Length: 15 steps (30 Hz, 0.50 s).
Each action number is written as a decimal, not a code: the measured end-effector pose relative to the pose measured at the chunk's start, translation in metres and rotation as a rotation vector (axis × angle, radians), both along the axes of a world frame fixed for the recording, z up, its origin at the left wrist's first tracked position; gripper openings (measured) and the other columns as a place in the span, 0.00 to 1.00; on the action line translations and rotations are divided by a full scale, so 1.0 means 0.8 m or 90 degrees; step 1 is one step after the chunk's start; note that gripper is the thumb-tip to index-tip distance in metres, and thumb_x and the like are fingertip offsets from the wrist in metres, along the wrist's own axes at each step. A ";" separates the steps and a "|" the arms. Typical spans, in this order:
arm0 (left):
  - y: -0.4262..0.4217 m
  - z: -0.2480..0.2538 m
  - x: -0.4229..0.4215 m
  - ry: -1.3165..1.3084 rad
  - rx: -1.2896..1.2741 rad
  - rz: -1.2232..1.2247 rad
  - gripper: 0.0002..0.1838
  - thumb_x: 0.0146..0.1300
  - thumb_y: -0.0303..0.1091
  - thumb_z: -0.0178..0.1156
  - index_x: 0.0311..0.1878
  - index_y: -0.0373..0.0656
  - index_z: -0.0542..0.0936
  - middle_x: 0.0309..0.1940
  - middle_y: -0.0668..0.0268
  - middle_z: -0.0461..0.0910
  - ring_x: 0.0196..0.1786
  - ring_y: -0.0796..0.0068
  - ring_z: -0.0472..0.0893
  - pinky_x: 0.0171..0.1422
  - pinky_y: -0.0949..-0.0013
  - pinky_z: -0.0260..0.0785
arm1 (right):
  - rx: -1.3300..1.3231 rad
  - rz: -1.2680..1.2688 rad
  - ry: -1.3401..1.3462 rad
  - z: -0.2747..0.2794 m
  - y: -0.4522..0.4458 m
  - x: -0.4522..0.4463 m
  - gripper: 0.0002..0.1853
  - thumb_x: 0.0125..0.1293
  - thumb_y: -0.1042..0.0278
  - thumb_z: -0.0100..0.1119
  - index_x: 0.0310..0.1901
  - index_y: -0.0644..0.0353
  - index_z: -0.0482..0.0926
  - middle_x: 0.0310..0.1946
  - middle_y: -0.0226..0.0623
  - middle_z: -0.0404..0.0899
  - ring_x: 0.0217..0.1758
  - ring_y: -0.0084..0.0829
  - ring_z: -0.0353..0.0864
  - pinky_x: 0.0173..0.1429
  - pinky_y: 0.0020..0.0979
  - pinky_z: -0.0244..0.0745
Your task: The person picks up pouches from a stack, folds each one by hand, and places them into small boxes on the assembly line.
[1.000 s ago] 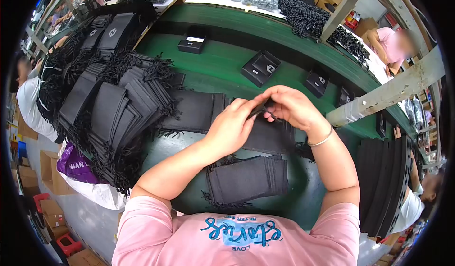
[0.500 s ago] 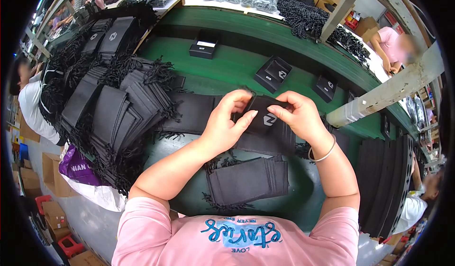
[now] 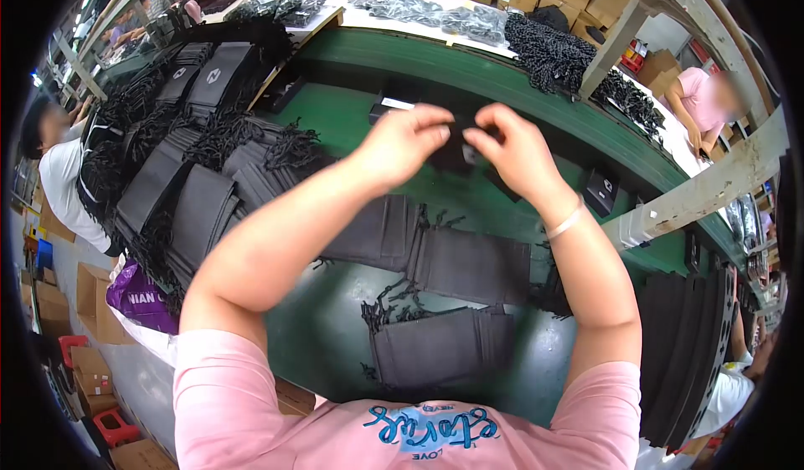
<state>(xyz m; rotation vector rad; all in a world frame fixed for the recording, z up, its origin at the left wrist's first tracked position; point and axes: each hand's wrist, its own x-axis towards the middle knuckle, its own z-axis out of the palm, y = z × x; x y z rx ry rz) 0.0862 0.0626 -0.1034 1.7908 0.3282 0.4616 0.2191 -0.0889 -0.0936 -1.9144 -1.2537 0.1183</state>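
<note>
Both my hands are stretched out over the green conveyor belt. Between the fingertips of my left hand and my right hand is a dark, blurred black pouch with a pale mark on it. Each hand pinches it with thumb and fingers; its lower part merges with dark shapes behind. Nearer my body, flat black drawstring pouches lie in stacks: one front stack, another stack beyond it, and a third stack under my left forearm.
Large heaps of black pouches with cords fill the left. A black box with a white label and a logo box sit on the belt. A metal post slants in at right. Co-workers stand around the line.
My hands have moved away from my body, carrying the black pouch from above the stacks to over the belt. The camera view has shifted slightly, and the boxes on the belt appear further right.
</note>
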 end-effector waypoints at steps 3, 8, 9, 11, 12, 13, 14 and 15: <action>0.061 0.012 0.042 -0.070 0.051 0.063 0.12 0.61 0.25 0.59 0.48 0.36 0.80 0.41 0.62 0.82 0.43 0.73 0.79 0.49 0.70 0.72 | 0.055 -0.045 -0.115 0.008 0.068 0.026 0.09 0.60 0.68 0.64 0.40 0.59 0.77 0.27 0.30 0.79 0.27 0.26 0.76 0.34 0.27 0.70; 0.134 -0.003 0.098 -0.076 0.125 0.130 0.11 0.62 0.23 0.58 0.47 0.38 0.79 0.40 0.65 0.82 0.42 0.77 0.78 0.48 0.74 0.69 | 0.101 -0.137 -0.149 -0.028 0.159 0.061 0.10 0.62 0.63 0.62 0.42 0.57 0.78 0.29 0.31 0.81 0.28 0.33 0.77 0.35 0.31 0.71; 0.142 -0.013 0.106 -0.065 0.150 0.139 0.10 0.62 0.23 0.58 0.47 0.38 0.79 0.40 0.65 0.81 0.42 0.78 0.77 0.48 0.75 0.68 | 0.108 -0.159 -0.142 -0.039 0.167 0.070 0.10 0.62 0.63 0.62 0.43 0.56 0.78 0.29 0.32 0.81 0.28 0.34 0.77 0.35 0.32 0.71; 0.160 -0.048 0.123 -0.050 0.144 0.131 0.11 0.61 0.23 0.58 0.47 0.39 0.79 0.40 0.64 0.82 0.42 0.75 0.78 0.48 0.73 0.69 | 0.077 -0.156 -0.133 -0.061 0.173 0.081 0.11 0.62 0.62 0.62 0.43 0.56 0.79 0.30 0.33 0.81 0.29 0.35 0.78 0.36 0.33 0.72; 0.169 -0.068 0.131 -0.032 0.140 0.127 0.11 0.59 0.24 0.59 0.46 0.39 0.80 0.40 0.63 0.82 0.42 0.72 0.78 0.47 0.71 0.70 | 0.047 -0.149 -0.121 -0.072 0.175 0.085 0.11 0.62 0.62 0.62 0.44 0.56 0.79 0.30 0.33 0.82 0.30 0.36 0.78 0.36 0.33 0.72; 0.174 -0.082 0.136 -0.014 0.137 0.121 0.11 0.58 0.24 0.59 0.46 0.39 0.80 0.40 0.62 0.82 0.42 0.69 0.79 0.47 0.69 0.71 | 0.017 -0.144 -0.109 -0.080 0.176 0.087 0.12 0.62 0.62 0.62 0.45 0.56 0.79 0.31 0.34 0.82 0.31 0.37 0.79 0.37 0.33 0.73; 0.177 -0.093 0.145 0.004 0.132 0.114 0.12 0.57 0.24 0.60 0.45 0.39 0.80 0.40 0.61 0.82 0.42 0.66 0.80 0.47 0.67 0.72 | -0.014 -0.139 -0.097 -0.085 0.175 0.092 0.13 0.61 0.62 0.62 0.45 0.56 0.79 0.32 0.35 0.82 0.31 0.38 0.79 0.38 0.34 0.73; 0.174 -0.091 0.150 0.002 0.127 0.111 0.12 0.57 0.24 0.60 0.45 0.39 0.80 0.40 0.61 0.82 0.42 0.66 0.80 0.47 0.67 0.72 | -0.019 -0.143 -0.100 -0.086 0.173 0.097 0.13 0.61 0.62 0.62 0.45 0.56 0.79 0.32 0.35 0.82 0.31 0.38 0.79 0.38 0.34 0.73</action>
